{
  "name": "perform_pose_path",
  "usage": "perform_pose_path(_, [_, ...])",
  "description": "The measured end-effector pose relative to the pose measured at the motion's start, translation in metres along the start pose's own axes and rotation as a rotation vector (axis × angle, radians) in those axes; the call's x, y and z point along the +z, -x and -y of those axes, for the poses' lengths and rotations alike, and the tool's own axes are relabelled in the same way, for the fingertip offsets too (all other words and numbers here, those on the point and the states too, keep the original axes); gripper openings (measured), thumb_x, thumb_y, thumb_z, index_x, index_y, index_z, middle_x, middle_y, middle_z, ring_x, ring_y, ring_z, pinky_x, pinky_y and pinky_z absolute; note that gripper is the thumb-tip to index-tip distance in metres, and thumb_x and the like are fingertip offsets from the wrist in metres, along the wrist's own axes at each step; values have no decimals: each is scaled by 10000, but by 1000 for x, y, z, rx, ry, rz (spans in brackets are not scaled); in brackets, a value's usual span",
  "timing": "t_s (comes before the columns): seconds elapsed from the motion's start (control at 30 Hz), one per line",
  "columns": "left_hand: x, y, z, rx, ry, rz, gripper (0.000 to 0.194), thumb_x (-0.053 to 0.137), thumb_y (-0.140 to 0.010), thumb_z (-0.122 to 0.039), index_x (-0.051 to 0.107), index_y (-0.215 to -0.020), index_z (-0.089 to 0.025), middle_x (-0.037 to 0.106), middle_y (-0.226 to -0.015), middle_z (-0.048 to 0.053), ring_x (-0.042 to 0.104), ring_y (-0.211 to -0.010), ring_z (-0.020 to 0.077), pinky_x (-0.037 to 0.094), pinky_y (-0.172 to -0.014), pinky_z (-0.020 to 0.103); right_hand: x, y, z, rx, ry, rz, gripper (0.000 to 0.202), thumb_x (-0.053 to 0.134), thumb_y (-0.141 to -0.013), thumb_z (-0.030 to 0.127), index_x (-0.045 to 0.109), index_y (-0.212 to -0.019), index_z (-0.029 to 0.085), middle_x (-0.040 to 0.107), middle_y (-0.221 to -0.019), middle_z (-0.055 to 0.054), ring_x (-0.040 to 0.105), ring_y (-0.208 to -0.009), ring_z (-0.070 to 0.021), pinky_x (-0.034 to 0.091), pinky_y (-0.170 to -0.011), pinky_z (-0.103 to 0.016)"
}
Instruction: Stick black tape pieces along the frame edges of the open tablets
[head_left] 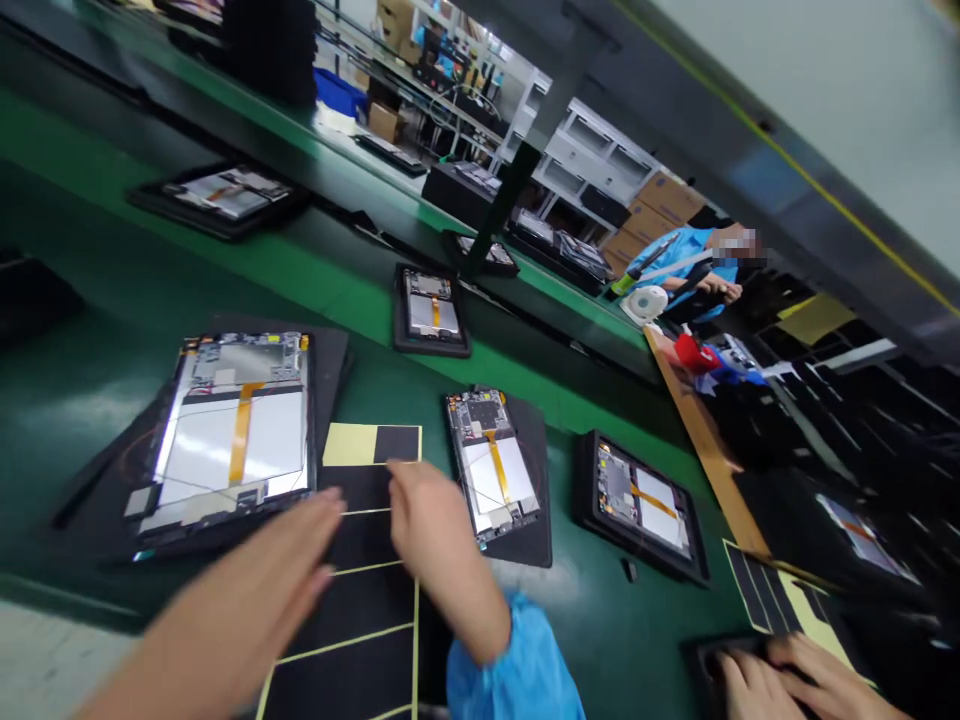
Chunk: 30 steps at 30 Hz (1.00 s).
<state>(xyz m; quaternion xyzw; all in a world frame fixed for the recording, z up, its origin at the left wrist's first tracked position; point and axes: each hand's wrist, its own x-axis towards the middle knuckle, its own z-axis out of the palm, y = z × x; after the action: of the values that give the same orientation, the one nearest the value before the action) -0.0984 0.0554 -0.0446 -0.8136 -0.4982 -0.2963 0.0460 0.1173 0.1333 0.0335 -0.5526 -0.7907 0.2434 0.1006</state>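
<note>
A yellow backing sheet [349, 444] with rows of black stickers [341, 610] lies in front of me. My right hand [427, 515], below a blue sleeve, is closed in a pinch at the edge of a black sticker near the sheet's top. My left hand [262, 570] is blurred, its fingers stretched out over the sheet's left side, with nothing seen in it. To the left, an opened tablet [240, 420] with bared battery and orange ribbon cable rests tilted on black foam. Another opened tablet [495, 460] lies right of my right hand, also on black foam.
More opened tablets in black trays sit on the green bench, one [645, 495] at right, one [433, 312] farther back, and one [232, 195] at back left. A co-worker's hands [780, 680] work at lower right beside another sticker sheet [787, 600]. A person in blue [690, 260] is beyond.
</note>
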Motion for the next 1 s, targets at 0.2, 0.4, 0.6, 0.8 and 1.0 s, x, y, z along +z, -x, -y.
perform_pose_path(0.2, [56, -29, -71, 12, -65, -44, 669, 217, -1168, -465, 787, -1302, -144, 684, -1478, 118, 622, -1374, 270, 453, -1152, 413, -4, -84, -38, -143, -3, 17, 326, 628, -1015, 113, 804, -1266, 225, 771, -1087, -79, 739, -1039, -217, 573, -957, -322])
perform_pose_path(0.4, [47, -19, -57, 94, -51, 4, 568, 321, -1139, -444, 775, -1360, -184, 651, -1524, 101, 609, -1387, 264, 462, -1111, 398, 10, -69, -53, -199, -59, -28, 287, 617, -1022, 115, 835, -1164, 235, 747, -1042, -64, 723, -979, -190, 568, -907, -304])
perform_pose_path(0.6, [46, -31, -64, 35, -44, 9, 624, 260, -1147, -406, 828, -1262, -174, 721, -1422, 103, 690, -1285, 256, 523, -1081, 379, 9, -67, -54, -236, -63, -50, 287, 612, -1015, 133, 818, -1198, 211, 728, -1026, -67, 712, -925, -183, 571, -859, -289])
perform_pose_path(0.8, [43, -57, -38, 64, -284, 248, 718, 672, -953, -594, 750, -1347, 1, 652, -1435, 300, 664, -1329, 439, 537, -1130, 539, 11, -68, -54, -275, -42, -35, 289, 596, -1027, 155, 832, -1178, 225, 701, -1001, -71, 703, -925, -201, 565, -854, -310])
perform_pose_path(1.0, [45, -62, -20, 65, -345, 435, 752, 699, -953, -595, 721, -1380, 24, 626, -1443, 337, 643, -1348, 478, 467, -1192, 622, 11, -66, -55, -284, -68, -72, 182, 632, -991, 121, 794, -1036, 188, 698, -1000, -71, 692, -927, -201, 562, -861, -306])
